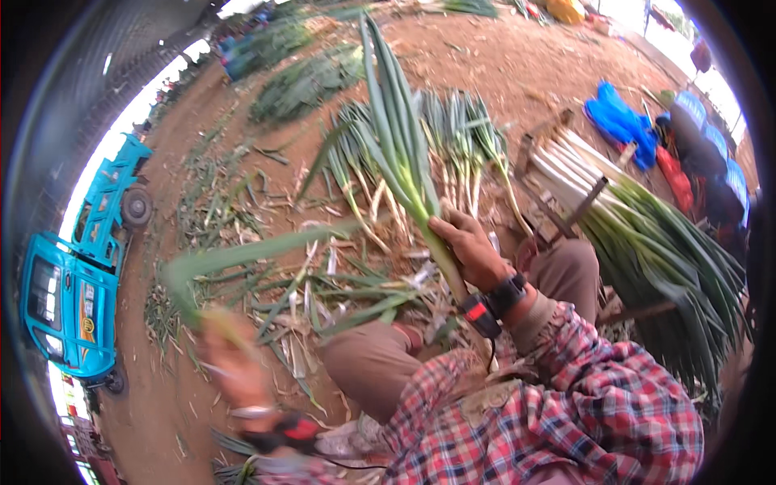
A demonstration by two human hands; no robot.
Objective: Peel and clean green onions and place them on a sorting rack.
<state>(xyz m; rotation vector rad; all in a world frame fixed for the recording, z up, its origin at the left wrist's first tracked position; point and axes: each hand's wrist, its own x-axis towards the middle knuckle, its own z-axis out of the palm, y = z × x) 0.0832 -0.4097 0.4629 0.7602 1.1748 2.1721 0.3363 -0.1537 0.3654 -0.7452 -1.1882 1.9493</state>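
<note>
My right hand [473, 246] is closed around the pale stalk of a large green onion [408, 174], which leans with its long leaves pointing up and away from me. At the lower left my left hand [234, 356] is smeared by motion. A loose green leaf [250, 257] trails from it, bent and blurred, apparently pinched in the fingers. Behind the held stalk, a row of green onions [465, 149] lies on the dirt. To my right a thick stack of cleaned green onions [638, 214] rests in a low rack [572, 214], white ends toward the far side.
Stripped leaves and peelings [339, 295] litter the ground before my knees. Farther off lie heaps of uncleaned green onions [311, 85]. A turquoise truck [77, 299] stands at the left. Blue plastic sheeting [621, 121] and a red bag [675, 178] lie at the far right.
</note>
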